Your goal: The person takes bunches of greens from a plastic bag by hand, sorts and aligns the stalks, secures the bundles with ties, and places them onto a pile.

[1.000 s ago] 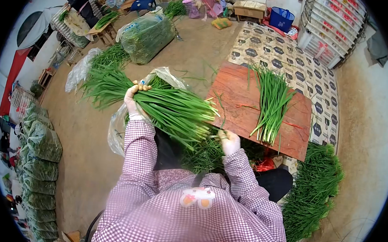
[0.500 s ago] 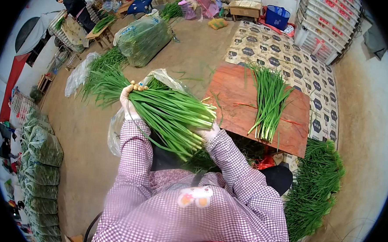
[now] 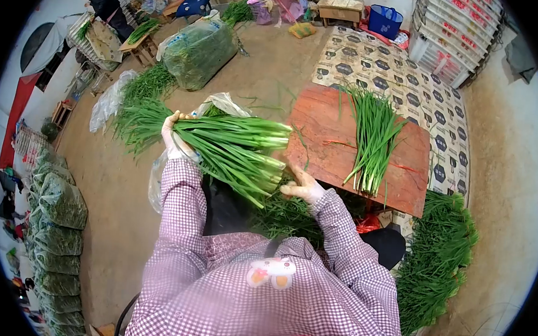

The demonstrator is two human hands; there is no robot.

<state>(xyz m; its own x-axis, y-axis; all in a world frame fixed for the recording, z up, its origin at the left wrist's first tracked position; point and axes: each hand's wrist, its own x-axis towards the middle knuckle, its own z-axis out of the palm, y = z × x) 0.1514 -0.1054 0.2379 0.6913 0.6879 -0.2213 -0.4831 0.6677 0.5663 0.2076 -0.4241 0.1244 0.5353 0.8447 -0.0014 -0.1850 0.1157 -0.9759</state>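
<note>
My left hand (image 3: 172, 134) is wrapped round a big bunch of long green chives (image 3: 230, 148), its pale stem ends pointing right and its leaf tips trailing left. Just off the stem ends is my right hand (image 3: 305, 187), holding nothing, with thumb and fingers apart. To the right, a smaller bunch of chives (image 3: 372, 143) lies on a reddish wooden board (image 3: 320, 122), beside thin red ties (image 3: 403, 168). Loose chives (image 3: 288, 216) lie below my right hand, partly hidden by my arm.
A large heap of chives (image 3: 437, 268) is right of the board. Filled plastic bags (image 3: 63, 209) line the left side. A big wrapped bale (image 3: 201, 52) stands ahead on the floor. White crates (image 3: 449, 40) are stacked far right. A person (image 3: 110, 12) works at the far left.
My right hand has come away from the stem ends, and its fingers have spread. The bunch in my left hand has shifted slightly left and lies more level.
</note>
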